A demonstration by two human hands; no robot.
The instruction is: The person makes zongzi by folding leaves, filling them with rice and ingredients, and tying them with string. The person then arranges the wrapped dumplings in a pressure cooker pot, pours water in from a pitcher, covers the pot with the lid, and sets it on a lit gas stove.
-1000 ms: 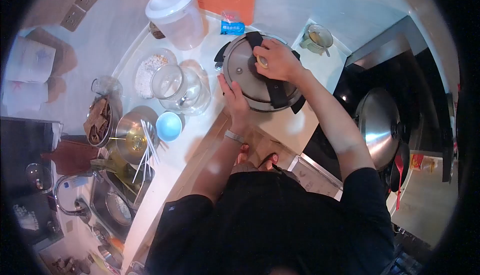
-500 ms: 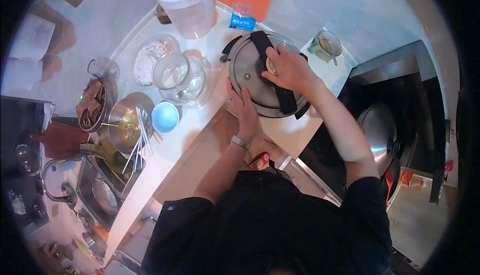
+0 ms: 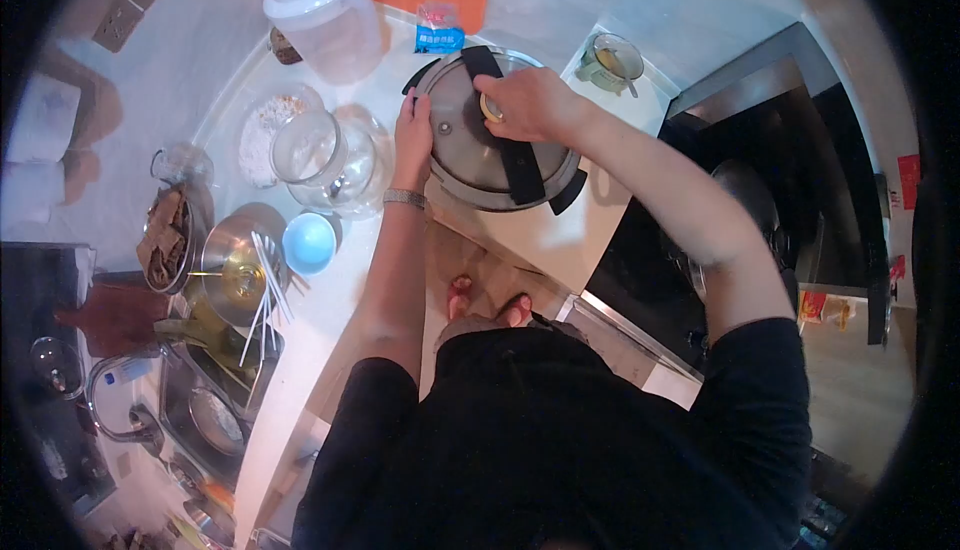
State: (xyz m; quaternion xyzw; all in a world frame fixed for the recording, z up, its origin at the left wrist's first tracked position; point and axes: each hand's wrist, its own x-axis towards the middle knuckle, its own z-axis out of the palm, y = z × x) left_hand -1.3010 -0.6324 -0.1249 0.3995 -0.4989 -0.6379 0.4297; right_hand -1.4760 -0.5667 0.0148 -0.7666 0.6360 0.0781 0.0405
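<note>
A round steel pressure cooker [image 3: 470, 165] stands on the counter, its lid crossed by a black bar [image 3: 519, 165] with a yellowish round knob [image 3: 490, 108] in the middle. Around that knob and bar, my right hand [image 3: 535, 105] is closed, coming in from the right. My left hand [image 3: 413, 140] holds the pot's left side, just below a black side handle [image 3: 420, 74]; its fingers point away from me along the rim. The lid sits on the pot, so the inside is hidden.
Left of the pot are a glass jar [image 3: 305, 146], a plate of white powder [image 3: 262, 140], a blue bowl [image 3: 309, 243] and a steel bowl [image 3: 225, 250]. Behind stand a lidded plastic bucket [image 3: 340, 40] and a blue packet [image 3: 438, 40]. A glass cup [image 3: 608, 68] and black stove [image 3: 640, 270] are right.
My left hand has slid from the pot's near left side up toward its left side handle. My right hand stays on the lid knob. The whole view has shifted a little.
</note>
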